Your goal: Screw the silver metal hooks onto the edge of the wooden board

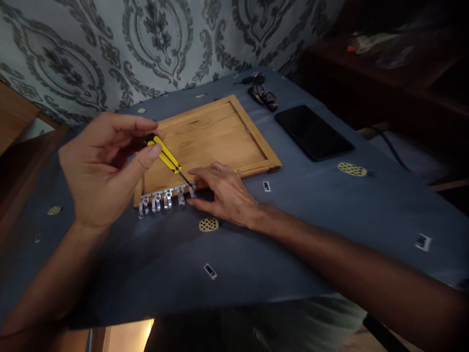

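Note:
My left hand (106, 166) holds a yellow and black screwdriver (166, 154) by its handle between thumb and fingers. The screwdriver slants down to the right, its tip at the right end of a silver metal strip with several hooks (167, 199). That strip lies along the near edge of a framed wooden panel (205, 132). My right hand (229, 195) is at the strip's right end, thumb and forefinger on either side of the last hook near the screwdriver tip; whether they touch it is hard to tell.
Beyond the panel on the blue tablecloth (300, 264) lie glasses (264, 97) and a dark-handled tool (253, 78). A black tablet or phone (313, 132) rests to the right. Patterned curtain fabric (157, 44) hangs behind the table.

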Action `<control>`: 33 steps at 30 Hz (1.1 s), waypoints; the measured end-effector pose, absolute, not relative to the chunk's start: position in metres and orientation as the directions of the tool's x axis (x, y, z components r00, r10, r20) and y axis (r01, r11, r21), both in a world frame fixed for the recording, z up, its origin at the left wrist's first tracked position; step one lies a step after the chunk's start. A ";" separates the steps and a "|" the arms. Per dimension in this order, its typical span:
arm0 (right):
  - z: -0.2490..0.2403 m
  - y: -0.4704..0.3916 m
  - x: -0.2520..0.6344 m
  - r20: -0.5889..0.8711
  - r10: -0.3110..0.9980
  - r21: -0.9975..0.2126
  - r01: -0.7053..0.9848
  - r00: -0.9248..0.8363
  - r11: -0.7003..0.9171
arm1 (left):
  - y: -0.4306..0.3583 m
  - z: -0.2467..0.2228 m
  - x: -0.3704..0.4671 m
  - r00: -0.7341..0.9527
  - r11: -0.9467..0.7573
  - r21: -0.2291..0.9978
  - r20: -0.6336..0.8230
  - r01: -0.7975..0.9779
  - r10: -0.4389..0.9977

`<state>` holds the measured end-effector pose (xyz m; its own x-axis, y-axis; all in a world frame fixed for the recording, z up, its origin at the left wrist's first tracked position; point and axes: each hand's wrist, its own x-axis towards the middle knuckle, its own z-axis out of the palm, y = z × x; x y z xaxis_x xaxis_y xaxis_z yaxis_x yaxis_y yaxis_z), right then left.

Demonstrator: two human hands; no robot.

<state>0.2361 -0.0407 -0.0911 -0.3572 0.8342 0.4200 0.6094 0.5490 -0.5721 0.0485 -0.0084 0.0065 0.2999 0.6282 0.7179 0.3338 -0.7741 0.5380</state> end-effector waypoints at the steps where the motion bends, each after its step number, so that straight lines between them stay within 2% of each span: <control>1: -0.091 -0.041 0.236 0.424 0.833 -0.568 0.612 -0.356 0.551 | -0.009 0.007 0.049 0.302 -0.772 0.540 0.715 0.336 0.631; 9: -0.091 -0.041 0.236 0.422 0.834 -0.585 0.597 -0.355 0.550 | -0.010 0.007 0.053 0.320 -0.816 0.410 0.773 0.408 0.549; 18: -0.091 -0.041 0.236 0.415 0.836 -0.603 0.580 -0.359 0.548 | -0.007 0.005 0.050 0.297 -0.770 0.544 0.714 0.332 0.633; 27: -0.092 -0.040 0.236 0.432 0.824 -0.574 0.593 -0.366 0.564 | -0.009 0.004 0.056 0.282 -0.817 0.463 0.779 0.343 0.560; 33: -0.093 -0.040 0.236 0.433 0.827 -0.588 0.583 -0.359 0.561 | -0.005 0.002 0.051 0.298 -0.806 0.494 0.755 0.326 0.584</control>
<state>0.2360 -0.0400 -0.0927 -0.3585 0.8270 0.4330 0.5830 0.5606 -0.5881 0.0513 -0.0053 0.0016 0.2984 0.5842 0.7547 0.3264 -0.8056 0.4945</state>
